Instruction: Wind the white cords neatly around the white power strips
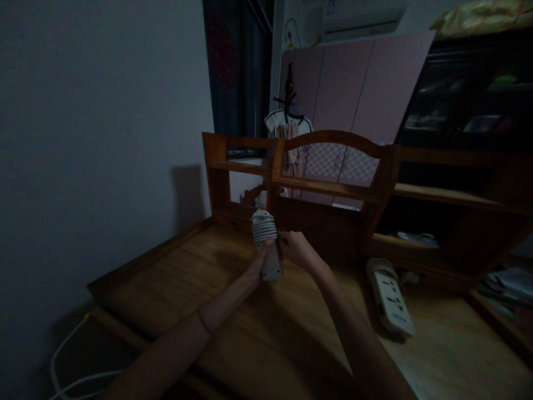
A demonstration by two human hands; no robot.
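A white power strip [272,265] is held up over the wooden desk, its lower end tilted toward me. Its white cord [265,229] is wound in several turns round the upper part. My left hand [255,266] grips the strip from the left, thumb across its near face below the coils. At the strip's right side, level with the lowest coils, is my right hand [296,247] with its fingers curled in. What those fingers hold is too dark and partly hidden.
A second power strip [391,303] with its own wound cord and plug lies on the desk [166,283] at the right. A wooden shelf unit [333,189] rises along the back edge. The wall [125,139] borders the left, and a white cable [62,344] hangs at lower left.
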